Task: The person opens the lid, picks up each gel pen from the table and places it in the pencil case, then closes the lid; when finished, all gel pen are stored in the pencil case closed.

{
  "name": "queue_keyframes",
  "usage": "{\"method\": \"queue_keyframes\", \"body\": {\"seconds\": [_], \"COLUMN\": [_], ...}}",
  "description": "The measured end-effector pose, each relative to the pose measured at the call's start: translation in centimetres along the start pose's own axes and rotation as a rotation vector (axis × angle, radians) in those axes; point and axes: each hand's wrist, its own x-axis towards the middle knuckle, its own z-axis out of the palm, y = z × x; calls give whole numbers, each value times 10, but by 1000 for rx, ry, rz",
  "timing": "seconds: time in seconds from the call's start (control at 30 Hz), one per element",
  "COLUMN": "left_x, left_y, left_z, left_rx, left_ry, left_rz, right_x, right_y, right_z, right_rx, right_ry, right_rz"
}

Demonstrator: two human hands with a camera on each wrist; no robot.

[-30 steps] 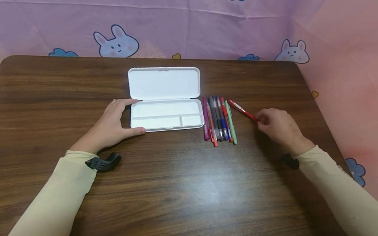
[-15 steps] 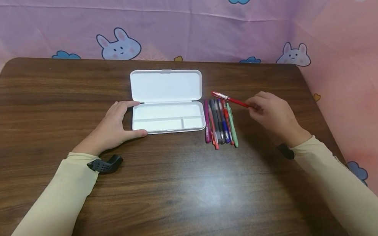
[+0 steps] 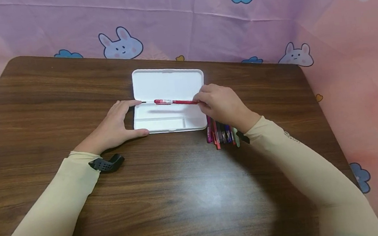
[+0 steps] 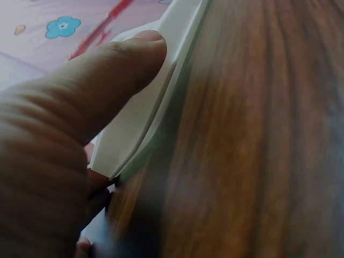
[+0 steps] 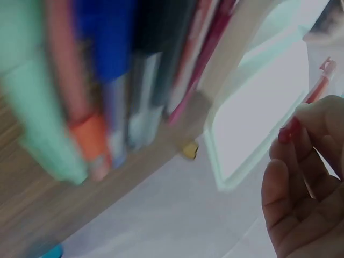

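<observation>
A white pencil case lies with its lid raised, showing a long compartment at the back and a divided front strip. My left hand holds its left end, thumb along the front edge and a finger by the hinge; the left wrist view shows the thumb against the case's wall. Between the right hand's thumb and fingers is the end of a red pen. The pen hovers level over the back compartment near the hinge. In the right wrist view the right hand pinches its red end.
Just right of the case, a row of several pens in purple, red, black, blue and green lies partly under my right hand and wrist. The brown wooden table meets a patterned cloth at the back and right.
My right hand has carried the red pen left from the table's right side, past the row of pens, to above the case. The left hand stays at the case's left end.
</observation>
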Motion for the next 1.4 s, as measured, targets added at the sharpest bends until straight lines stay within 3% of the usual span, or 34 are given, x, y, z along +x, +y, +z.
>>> {"method": "queue_keyframes", "body": {"seconds": [0.2,0.5,1.07,1.4], "left_x": [2,1,-1,-1], "left_y": [0,2,7,3], "left_z": [0,0,-1,-1], "left_rx": [-1,-3,-12,-11], "left_ry": [2,2,1,15], "left_rz": [6,18,21,26], "right_x": [25,40,50,50], "right_y": [-14,-20,-23,-21], "right_z": [14,29,34,31], "right_rx": [-19,2,29,46], "right_ry": [-112,-205,-275,-268], "right_rz": [0,27,3,-1]}}
